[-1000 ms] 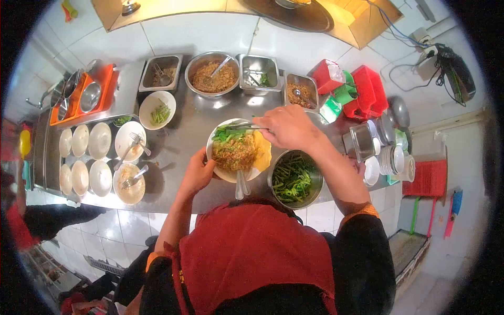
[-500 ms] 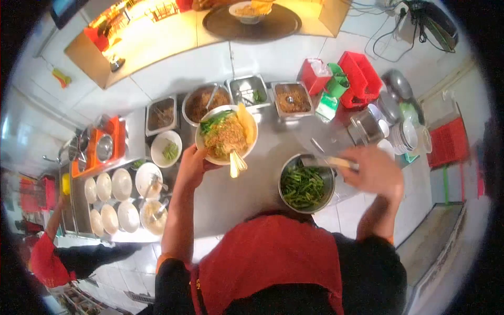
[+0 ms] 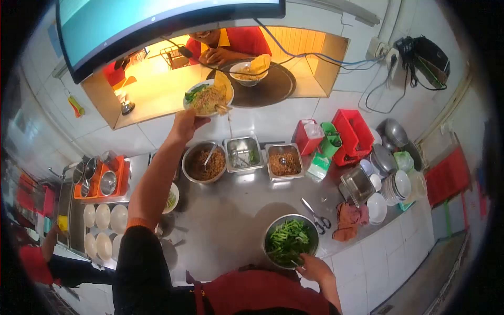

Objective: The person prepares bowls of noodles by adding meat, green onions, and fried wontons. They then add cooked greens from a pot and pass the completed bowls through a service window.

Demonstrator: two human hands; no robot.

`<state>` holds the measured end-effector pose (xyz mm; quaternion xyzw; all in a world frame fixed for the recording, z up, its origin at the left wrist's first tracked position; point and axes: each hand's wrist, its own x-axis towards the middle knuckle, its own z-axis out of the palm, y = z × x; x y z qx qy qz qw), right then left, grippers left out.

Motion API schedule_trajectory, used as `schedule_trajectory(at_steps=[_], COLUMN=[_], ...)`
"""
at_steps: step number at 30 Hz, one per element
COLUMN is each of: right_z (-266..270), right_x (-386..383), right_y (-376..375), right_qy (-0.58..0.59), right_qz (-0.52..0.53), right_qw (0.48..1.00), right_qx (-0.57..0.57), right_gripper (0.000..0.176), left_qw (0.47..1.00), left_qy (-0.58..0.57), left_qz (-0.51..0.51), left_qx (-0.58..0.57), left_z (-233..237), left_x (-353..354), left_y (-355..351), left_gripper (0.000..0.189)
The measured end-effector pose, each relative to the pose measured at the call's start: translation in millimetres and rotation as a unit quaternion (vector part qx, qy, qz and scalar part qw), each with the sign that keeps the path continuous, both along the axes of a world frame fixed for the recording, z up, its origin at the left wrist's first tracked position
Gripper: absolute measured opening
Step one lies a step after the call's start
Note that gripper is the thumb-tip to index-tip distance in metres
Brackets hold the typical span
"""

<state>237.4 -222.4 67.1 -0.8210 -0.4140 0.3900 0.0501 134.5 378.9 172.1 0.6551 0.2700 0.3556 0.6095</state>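
Note:
My left hand (image 3: pixel 188 124) is closed on a bowl of noodles (image 3: pixel 207 100), raised at the serving hatch. The bowl holds leafy greens, a minced topping and a large yellow cracker; a pale piece sticks out over its near rim. Low on the right, my right hand (image 3: pixel 315 269) is closed at the near rim of a metal bowl (image 3: pixel 268 231). Cut green vegetables (image 3: pixel 289 239) lie inside that bowl. What the right fingers grip is hard to make out. Scissors (image 3: pixel 315 215) lie beside the metal bowl.
A second filled bowl (image 3: pixel 245 80) stands on a dark round tray (image 3: pixel 281 94) in the hatch, where a person in red (image 3: pixel 252 42) leans. Metal pans of toppings (image 3: pixel 283 164) line the counter's back. A screen (image 3: pixel 173 26) hangs above. Another person works far left.
My left hand has carried the noodle bowl forward and up to the hatch. My right hand has come down to the metal bowl's near rim; the wooden-handled tool no longer shows. The view has tilted up.

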Motion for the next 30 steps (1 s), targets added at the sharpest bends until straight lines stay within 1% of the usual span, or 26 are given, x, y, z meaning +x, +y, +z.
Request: schedule_trajectory(at_steps=[1, 2, 4, 5, 6, 7, 8, 9, 10, 11, 12, 14, 16, 18, 20, 21, 22, 23, 24, 25, 26, 27, 28, 29, 30], right_z=[-4.5, -0.8, 13.9, 20.5, 27.2, 29.4, 25.4, 18.5, 12.9, 10.0, 7.5, -5.2, -21.8, -25.3, -23.2, -22.7, -22.8, -20.9, -12.9, -12.2, -14.6, -17.5, -20.7, -16.8, -12.4], right_x=[2.2, 4.8, 7.0, 8.6, 10.8, 14.1, 17.6, 20.8, 24.6, 28.9, 33.5, 41.5, 50.8, 56.5, 65.5, 68.9, 71.9, 76.3, 76.8, 81.5, 85.1, 85.9, 89.3, 94.4, 98.1], right_y=[-2.1, 0.6, 7.5, 11.8, 16.1, 20.3, 21.7, 21.0, 21.9, 24.4, 27.6, 29.2, 29.1, 32.3, 38.0, 38.6, 39.5, 43.2, 47.2, 49.4, 49.7, 45.5, 36.5, 36.6, 36.8], right_qy=[-0.005, -0.003, -0.004, -0.001, 0.021, 0.042, 0.043, 0.046, 0.049, 0.050, 0.051, 0.061, 0.046, 0.027, 0.024, 0.018, 0.045, 0.071, 0.054, 0.049, -0.018, -0.082, -0.140, -0.138, -0.113], right_qz=[0.000, 0.001, -0.045, -0.045, -0.066, -0.088, -0.089, -0.090, -0.091, -0.090, -0.079, -0.065, -0.050, -0.034, 0.004, 0.011, 0.024, 0.037, 0.040, 0.047, 0.009, -0.030, -0.114, -0.110, -0.131], right_qw=[1.000, 1.000, 0.999, 0.999, 0.997, 0.995, 0.995, 0.995, 0.994, 0.994, 0.995, 0.995, 0.997, 0.999, 0.992, 0.992, 0.988, 0.984, 0.985, 0.986, 0.982, 0.972, 0.966, 0.967, 0.957], right_qx=[0.025, 0.027, -0.002, 0.001, -0.013, -0.026, -0.024, -0.026, -0.028, -0.026, -0.028, -0.034, -0.030, -0.023, -0.127, -0.128, -0.143, -0.158, -0.157, -0.154, -0.186, -0.218, -0.185, -0.183, -0.233], right_gripper=[0.057, 0.057, 0.059, 0.059, 0.059, 0.059, 0.059, 0.058, 0.058, 0.058, 0.058, 0.057, 0.058, 0.059, 0.055, 0.055, 0.054, 0.052, 0.053, 0.053, 0.058, 0.063, 0.067, 0.067, 0.066], left_qw=[0.998, 0.977, 0.978, 0.977, 0.978, 0.978, 0.978, 0.979, 0.979, 0.976, 0.976, 0.967, 0.969, 0.971, 0.979, 0.978, 0.994, 0.932, 0.933, 0.995, 0.982, 0.982, 0.982, 0.981, 0.981], left_qy=[-0.064, -0.115, -0.107, -0.101, -0.099, -0.073, -0.048, -0.048, -0.095, -0.141, -0.139, -0.119, -0.107, -0.099, -0.060, -0.066, 0.101, 0.263, 0.261, 0.094, -0.082, -0.082, -0.074, -0.065, -0.062], left_qz=[-0.020, 0.037, 0.056, 0.074, 0.073, 0.083, 0.093, 0.092, 0.055, 0.017, 0.019, 0.084, 0.090, 0.096, 0.064, 0.071, 0.018, -0.033, -0.022, 0.004, 0.029, 0.034, 0.042, 0.049, 0.051], left_qx=[0.002, -0.175, -0.171, -0.170, -0.168, -0.174, -0.180, -0.178, -0.173, -0.168, -0.166, -0.211, -0.204, -0.196, -0.187, -0.187, 0.031, 0.245, 0.246, 0.040, -0.166, -0.165, -0.171, -0.178, -0.177], left_z=[1.1, 27.7, 25.6, 27.5, 28.4, 28.6, 29.6, 28.3, 25.1, 24.5, 26.5, 26.7, 23.2, 22.4, 25.9, 36.3, 48.6, 57.3, 48.5, 31.6, 23.5, 24.4, 26.5, 28.7, 29.1], left_x=[8.9, 21.4, 38.7, 45.9, 51.5, 57.1, 62.1, 64.4, 64.3, 65.3, 69.1, 73.3, 69.4, 63.4, 56.9, 50.5, 42.9, 39.0, 41.2, 46.3, 49.0, 49.8, 51.9, 52.4, 51.9], left_y=[12.5, 0.7, 17.7, 21.1, 24.1, 26.6, 27.9, 27.7, 26.4, 26.4, 29.5, 31.7, 32.7, 31.8, 28.8, 17.7, 5.8, -0.5, 7.6, 21.8, 30.8, 30.6, 31.5, 32.3, 33.0], left_gripper=[0.030, 0.031, 0.032, 0.032, 0.032, 0.032, 0.033, 0.033, 0.034, 0.035, 0.035, 0.035, 0.036, 0.036, 0.035, 0.035, 0.035, 0.035, 0.035, 0.034, 0.034, 0.034, 0.034, 0.035, 0.035])
